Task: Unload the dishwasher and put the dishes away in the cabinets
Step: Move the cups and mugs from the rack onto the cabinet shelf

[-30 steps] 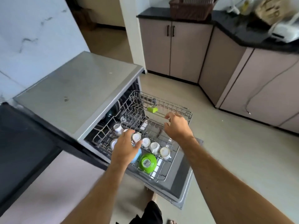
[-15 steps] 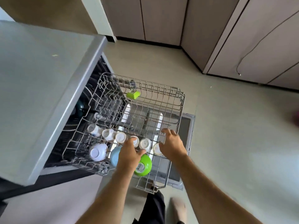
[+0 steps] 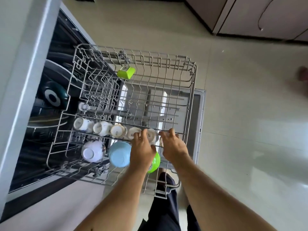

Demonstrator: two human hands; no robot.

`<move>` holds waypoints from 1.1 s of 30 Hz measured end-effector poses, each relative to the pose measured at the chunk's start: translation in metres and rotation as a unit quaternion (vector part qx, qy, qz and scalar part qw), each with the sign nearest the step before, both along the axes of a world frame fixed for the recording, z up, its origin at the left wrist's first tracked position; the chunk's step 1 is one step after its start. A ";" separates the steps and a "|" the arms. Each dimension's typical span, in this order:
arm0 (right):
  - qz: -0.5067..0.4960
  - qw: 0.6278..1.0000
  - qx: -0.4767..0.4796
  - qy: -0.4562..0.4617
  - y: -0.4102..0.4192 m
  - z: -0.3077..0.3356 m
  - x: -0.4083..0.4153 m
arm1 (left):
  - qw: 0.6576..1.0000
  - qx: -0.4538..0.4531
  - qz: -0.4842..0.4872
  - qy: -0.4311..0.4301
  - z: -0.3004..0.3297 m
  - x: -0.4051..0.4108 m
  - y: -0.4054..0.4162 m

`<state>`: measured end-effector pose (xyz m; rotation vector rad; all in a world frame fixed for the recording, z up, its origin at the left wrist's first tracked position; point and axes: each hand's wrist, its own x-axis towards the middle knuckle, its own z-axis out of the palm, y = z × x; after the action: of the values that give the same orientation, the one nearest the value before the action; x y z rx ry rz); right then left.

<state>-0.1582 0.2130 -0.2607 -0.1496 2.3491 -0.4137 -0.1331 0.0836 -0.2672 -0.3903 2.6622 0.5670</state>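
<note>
Both your hands — left hand (image 3: 141, 151), right hand (image 3: 172, 145) — now curl over small white ceramic cups (image 3: 152, 135) at the wire dishwasher rack's (image 3: 191, 97) near-right corner — unloading starts.

Small dark print on the bases of the upturned white cups in the rack row: third cup (image 3: 117, 131) and the cup between the hands (image 3: 152, 135) both carry short marks, too blurred to read. Green bowl (image 3: 155, 162) has a label, also unreadable.
</note>
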 end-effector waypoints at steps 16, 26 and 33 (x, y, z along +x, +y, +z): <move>-0.082 0.993 -0.048 0.075 0.001 0.006 0.008 | 0.998 -0.028 0.005 0.053 -0.024 -0.014 0.010; -0.203 0.957 -0.161 0.133 0.015 0.046 0.001 | 0.987 0.062 0.067 0.131 0.011 -0.002 0.010; -0.218 0.933 -0.222 0.183 0.018 0.112 -0.003 | 0.967 0.127 0.132 0.174 0.090 0.003 -0.002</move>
<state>-0.1613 0.2312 -0.1491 0.1002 2.6101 -1.2296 -0.1303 0.0816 -0.1773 -0.6248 2.8302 1.1399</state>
